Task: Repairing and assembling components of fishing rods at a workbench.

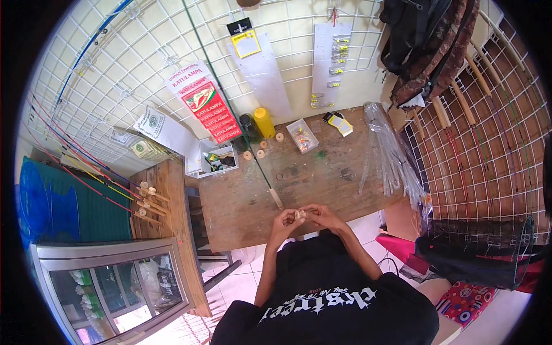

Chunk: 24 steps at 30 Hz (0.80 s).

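Just over the table's front edge, my left hand (284,224) and my right hand (323,216) meet with bent fingers. Between their fingertips is a small pale round wooden piece (299,215), partly hidden by the fingers. Close to my left hand lies the wooden handle (276,199) of a thin dark green fishing rod (257,158), which slants up toward the wall. Several similar wooden rounds (280,137) rest farther back on the wooden table (322,178). A small dark ring (279,176) lies nearer, right of the rod.
At the back stand a yellow bottle (264,123), a dark jar (249,127), a clear tray of small colourful items (302,135) and a white box (211,161). Clear plastic sleeves (386,152) cover the right side. A glass cabinet (115,287) is at left; wire grids hold rods.
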{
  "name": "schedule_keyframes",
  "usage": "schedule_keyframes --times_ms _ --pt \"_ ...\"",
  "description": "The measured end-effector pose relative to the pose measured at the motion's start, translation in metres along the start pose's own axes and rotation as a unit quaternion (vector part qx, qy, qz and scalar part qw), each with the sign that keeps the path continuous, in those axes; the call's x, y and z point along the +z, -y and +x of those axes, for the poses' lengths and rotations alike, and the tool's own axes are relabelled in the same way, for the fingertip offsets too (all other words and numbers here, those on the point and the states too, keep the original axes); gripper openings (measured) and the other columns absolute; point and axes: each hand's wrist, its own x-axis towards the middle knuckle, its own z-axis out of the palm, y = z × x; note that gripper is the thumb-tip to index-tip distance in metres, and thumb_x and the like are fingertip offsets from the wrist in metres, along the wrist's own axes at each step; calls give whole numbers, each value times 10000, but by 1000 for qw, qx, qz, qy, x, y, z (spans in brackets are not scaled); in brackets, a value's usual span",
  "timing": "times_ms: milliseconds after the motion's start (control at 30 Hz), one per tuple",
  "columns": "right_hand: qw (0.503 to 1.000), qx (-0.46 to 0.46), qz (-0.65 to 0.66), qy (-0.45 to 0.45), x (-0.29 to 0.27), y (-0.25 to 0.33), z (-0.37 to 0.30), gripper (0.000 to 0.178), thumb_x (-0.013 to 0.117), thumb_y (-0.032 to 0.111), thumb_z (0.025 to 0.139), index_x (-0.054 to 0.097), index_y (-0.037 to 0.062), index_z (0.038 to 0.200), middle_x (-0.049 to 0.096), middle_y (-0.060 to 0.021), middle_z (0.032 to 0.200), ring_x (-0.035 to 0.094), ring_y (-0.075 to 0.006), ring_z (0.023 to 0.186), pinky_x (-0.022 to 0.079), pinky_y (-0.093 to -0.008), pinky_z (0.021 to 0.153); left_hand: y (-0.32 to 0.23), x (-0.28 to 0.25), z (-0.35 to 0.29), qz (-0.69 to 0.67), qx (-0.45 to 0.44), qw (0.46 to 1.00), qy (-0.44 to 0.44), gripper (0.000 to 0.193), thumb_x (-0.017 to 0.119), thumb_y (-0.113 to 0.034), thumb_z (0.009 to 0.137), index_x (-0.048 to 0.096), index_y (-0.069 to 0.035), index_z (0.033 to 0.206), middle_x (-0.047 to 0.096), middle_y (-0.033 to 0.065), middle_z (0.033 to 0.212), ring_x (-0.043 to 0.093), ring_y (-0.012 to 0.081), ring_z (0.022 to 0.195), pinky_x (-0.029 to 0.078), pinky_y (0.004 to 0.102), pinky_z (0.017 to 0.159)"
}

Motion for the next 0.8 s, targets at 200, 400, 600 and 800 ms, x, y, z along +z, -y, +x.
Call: schedule_keyframes --times_ms 200,400,600,800 --pt "999 -21 -43 18 -28 -13 -6 240 594 267 938 676 67 1041 589 42 760 475 -30 677 387 -195 616 -4 24 -2 -115 -40 988 -93 305 661 -133 883 564 -46 1159 609 19 886 571 92 770 463 243 685" --pt "997 -41 -66 -18 -51 -11 -14 260 566 264 948 705 44 927 620 42 776 498 -39 748 390 -210 686 -5 22 -3 -302 -15 940 -159 265 565 -89 937 504 -84 1195 583 32 952 572 127 793 495 292 709" --pt "993 -51 -103 -34 -72 -4 -27 250 601 250 926 700 21 912 625 41 779 508 -43 750 407 -225 685 2 16 -7 -450 53 864 -219 167 553 -169 954 512 -131 1112 515 -8 812 544 148 782 488 321 750" --pt "986 -54 -159 -9 -101 -10 -36 201 640 199 902 695 7 900 655 21 803 548 -50 738 443 -229 677 5 6 -10 -519 89 793 -307 93 541 -214 966 524 -156 1036 405 -51 694 421 90 659 403 255 638"
